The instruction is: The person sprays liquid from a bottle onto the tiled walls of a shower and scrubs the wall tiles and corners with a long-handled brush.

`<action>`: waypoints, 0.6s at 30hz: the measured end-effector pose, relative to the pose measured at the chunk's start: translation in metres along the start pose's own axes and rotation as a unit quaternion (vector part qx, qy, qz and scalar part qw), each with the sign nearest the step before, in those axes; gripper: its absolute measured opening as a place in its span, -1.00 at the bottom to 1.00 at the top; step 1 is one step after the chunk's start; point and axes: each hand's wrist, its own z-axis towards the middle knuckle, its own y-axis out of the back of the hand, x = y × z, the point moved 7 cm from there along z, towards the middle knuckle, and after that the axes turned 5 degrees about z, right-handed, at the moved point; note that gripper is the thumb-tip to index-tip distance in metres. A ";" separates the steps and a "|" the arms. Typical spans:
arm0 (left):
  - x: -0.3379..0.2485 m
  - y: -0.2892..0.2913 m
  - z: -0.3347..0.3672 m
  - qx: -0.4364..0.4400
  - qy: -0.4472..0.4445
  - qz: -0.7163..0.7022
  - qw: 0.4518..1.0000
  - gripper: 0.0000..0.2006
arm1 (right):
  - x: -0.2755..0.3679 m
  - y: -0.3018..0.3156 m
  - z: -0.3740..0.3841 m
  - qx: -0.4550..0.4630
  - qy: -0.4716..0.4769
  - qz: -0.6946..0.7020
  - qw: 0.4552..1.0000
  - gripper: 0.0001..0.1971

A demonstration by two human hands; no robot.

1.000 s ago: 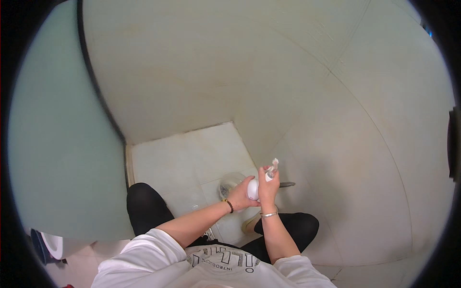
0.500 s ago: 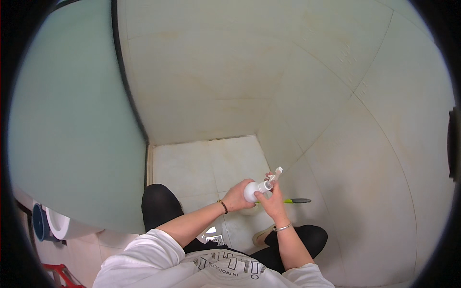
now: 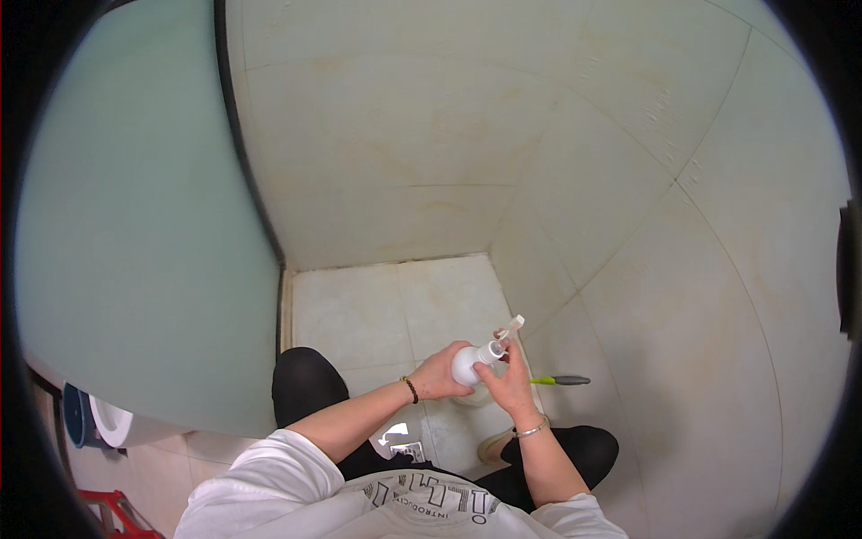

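Observation:
A white spray bottle [image 3: 464, 366] is held between my two hands above the tiled floor, tilted with its pale spray head [image 3: 515, 323] pointing up and away to the right. My left hand [image 3: 440, 372], a dark beaded bracelet at its wrist, is closed around the left side of the bottle's body. My right hand [image 3: 511, 381], with a silver bangle at the wrist, grips the bottle near its neck; its thumb lies against the body and some fingers reach behind the spray head. Part of the bottle is hidden by my hands.
A green and grey handle [image 3: 564, 381] lies low beside the right tiled wall [image 3: 700, 296]. Left stands a frosted glass panel [image 3: 153, 225]. Beyond it are a white toilet [image 3: 115, 420], a blue bin [image 3: 79, 418] and a red frame [image 3: 112, 510]. My bent knees flank the floor.
The view has shifted slightly, so the walls and floor sit a little further right. Both hands keep their hold on the spray bottle, which has barely moved.

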 end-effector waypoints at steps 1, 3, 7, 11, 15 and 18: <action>-0.004 0.003 -0.001 -0.004 -0.013 0.006 1.000 -0.22 | 0.005 -0.001 0.002 0.002 0.006 -0.021 1.000 -0.27; -0.008 0.009 -0.001 -0.009 -0.024 0.012 1.000 -0.21 | 0.019 -0.002 0.006 -0.015 0.024 0.007 1.000 -0.28; -0.035 0.033 0.009 -0.012 -0.023 0.074 0.997 -0.19 | 0.037 -0.005 0.022 -0.049 0.046 0.044 0.997 -0.33; -0.022 0.040 0.013 -0.037 0.000 0.077 0.996 -0.17 | 0.034 -0.028 0.038 -0.104 0.045 0.088 0.990 -0.38; 0.001 0.053 0.009 -0.104 0.035 0.042 0.993 -0.12 | 0.040 -0.061 0.071 -0.151 0.074 0.050 0.984 -0.61; 0.005 0.075 0.012 -0.182 0.038 0.035 0.982 -0.09 | 0.043 -0.079 0.101 -0.106 0.028 0.069 0.992 -0.67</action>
